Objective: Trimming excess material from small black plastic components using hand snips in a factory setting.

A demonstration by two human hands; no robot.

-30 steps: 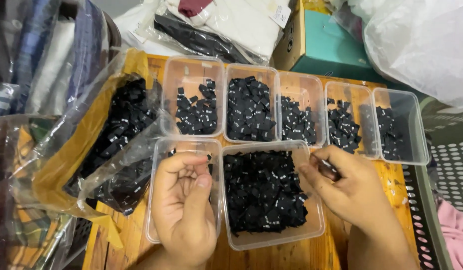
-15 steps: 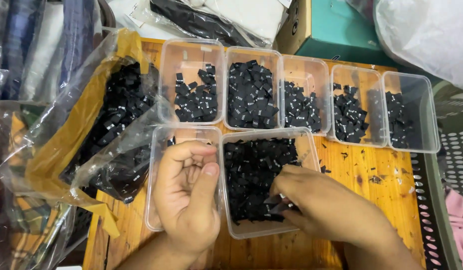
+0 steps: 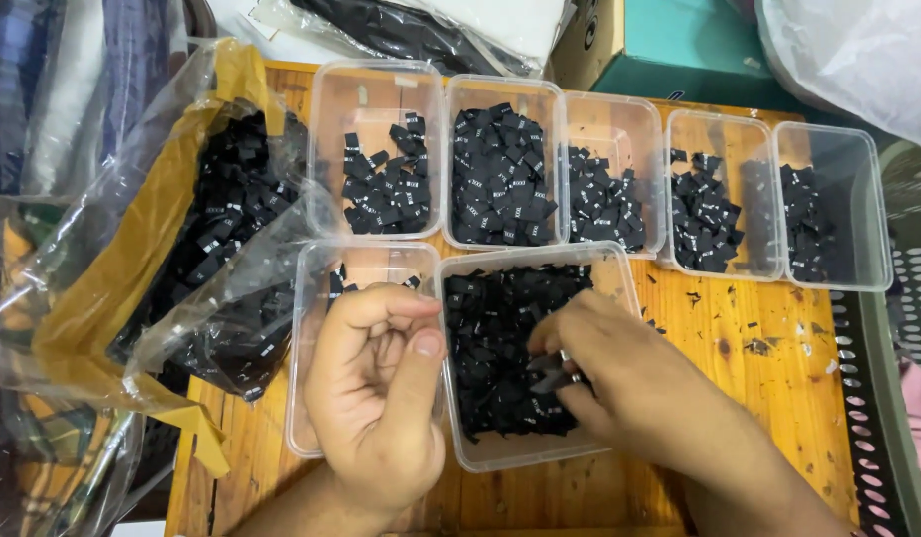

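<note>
While my right hand [image 3: 619,373] pinches small metal tweezers [image 3: 550,373] down in the tub of black woven labels [image 3: 510,348], my left hand [image 3: 381,388] hovers beside it, loosely cupped, fingers curled, over the near-empty tub [image 3: 311,298] to receive picks.

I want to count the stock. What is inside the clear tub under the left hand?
The clear tub shows only a few black labels near its far edge. The left hand hovers over the middle and near part, so what lies there cannot be seen.
</note>
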